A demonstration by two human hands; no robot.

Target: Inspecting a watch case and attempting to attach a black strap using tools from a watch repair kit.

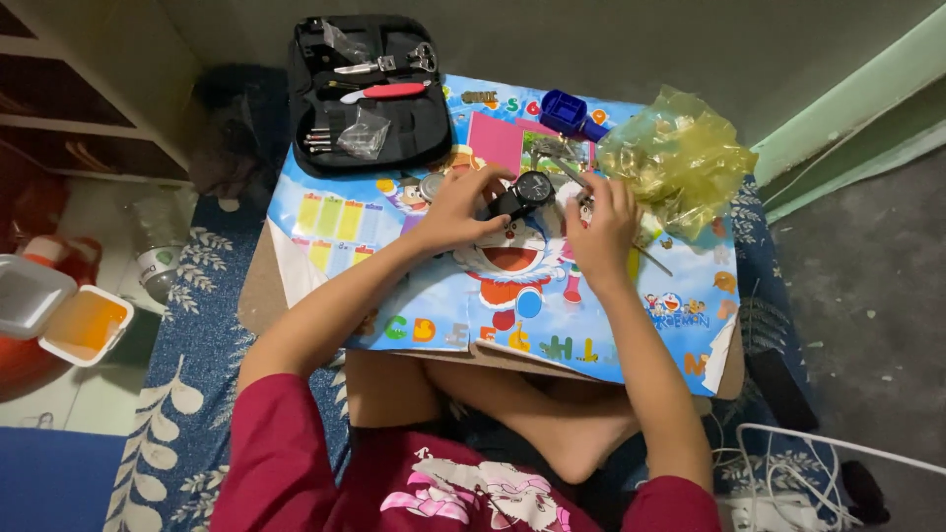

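Observation:
A black wristwatch (pixel 526 193) lies on a colourful cartoon-printed board (pixel 414 286) resting over my lap. My left hand (pixel 461 209) grips the watch by its strap side, fingers curled around it. My right hand (pixel 603 229) rests just right of the watch, fingers bent near a thin metal tool (pixel 572 173) and the watch's edge; whether it holds the tool is unclear.
An open black tool case (pixel 367 91) with pliers and a red-handled tool lies at the board's far left. A blue plastic holder (pixel 566 110) and a crumpled yellow plastic bag (pixel 678 158) sit far right. White and orange containers (pixel 61 313) stand on the floor left.

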